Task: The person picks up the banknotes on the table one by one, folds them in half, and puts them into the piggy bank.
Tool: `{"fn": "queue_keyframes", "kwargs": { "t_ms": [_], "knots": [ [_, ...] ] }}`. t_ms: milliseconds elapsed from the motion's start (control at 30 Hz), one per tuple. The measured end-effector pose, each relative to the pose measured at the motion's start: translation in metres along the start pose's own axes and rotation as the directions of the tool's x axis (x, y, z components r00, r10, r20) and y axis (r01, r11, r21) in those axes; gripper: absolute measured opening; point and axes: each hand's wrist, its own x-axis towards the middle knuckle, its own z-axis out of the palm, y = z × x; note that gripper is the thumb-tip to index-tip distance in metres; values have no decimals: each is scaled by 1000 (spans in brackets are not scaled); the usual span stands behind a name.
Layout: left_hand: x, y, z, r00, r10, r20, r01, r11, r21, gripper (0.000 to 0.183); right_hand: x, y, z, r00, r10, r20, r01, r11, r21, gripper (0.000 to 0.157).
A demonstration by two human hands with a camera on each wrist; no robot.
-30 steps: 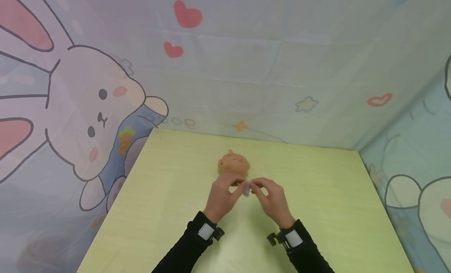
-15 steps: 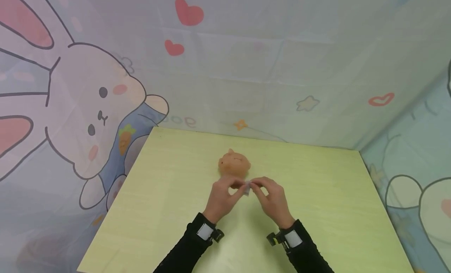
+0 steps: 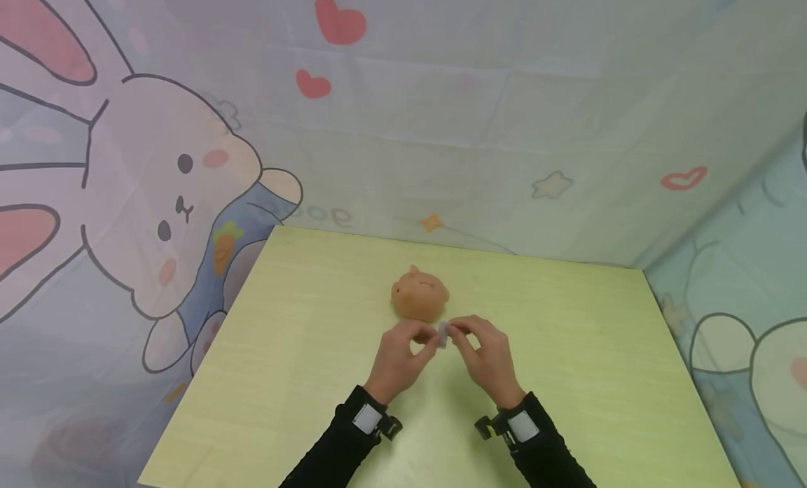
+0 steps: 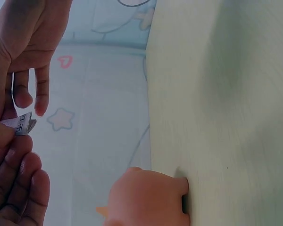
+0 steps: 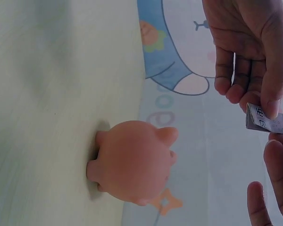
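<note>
A small folded banknote [image 3: 443, 334], greyish with dark printed characters, is held up between both hands. My left hand [image 3: 401, 355] pinches it between thumb and fingertips; in the right wrist view the left thumb lies flat on the printed banknote [image 5: 266, 120]. From the other side my right hand [image 3: 488, 358] pinches its edge, partly hidden in the left wrist view by the left thumb and fingers. Just beyond the hands an orange-pink piggy bank [image 3: 419, 295] stands on its feet on the table. Neither hand touches it. Its side shows large in the right wrist view.
The pale yellow-green table [image 3: 302, 348] reaches back to a cloth backdrop [image 3: 441, 124] printed with a rabbit, hearts and stars. Another cloth side [image 3: 750, 278] hangs at the right. A small camera [image 3: 389, 427] is strapped on each black-sleeved wrist.
The left hand has drawn slightly back from the piggy bank, showing more of its lower body. The banknote has turned a little between the fingertips. The right hand stays nearly still.
</note>
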Motion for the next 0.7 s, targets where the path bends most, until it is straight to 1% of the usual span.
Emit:
{"fn": "queue_keyframes", "kwargs": {
  "t_ms": [67,167,333,467,600,700],
  "knots": [
    [-1,-1,0,1000,0,7,0,1000,-14,5,0,1,1,1000,3,-7,-3,1000,19,18],
    [-3,-4,1,1000,20,2,-20,999,-36,4,1,1,1,1000,10,-16,-9,998,59,16],
    [-4,-8,1,999,32,6,-32,998,-53,5,3,3,0,998,62,15,-63,992,113,12],
    [-1,-8,-2,998,9,56,-6,999,-54,4,3,3,-3,990,125,73,-134,980,145,11],
    [3,-10,-5,993,-13,119,19,999,-50,6,3,5,-6,973,172,157,-193,972,131,12],
    [6,-15,-5,986,-9,169,16,999,-43,7,3,5,-8,957,192,217,-220,969,113,13]
  ]
}}
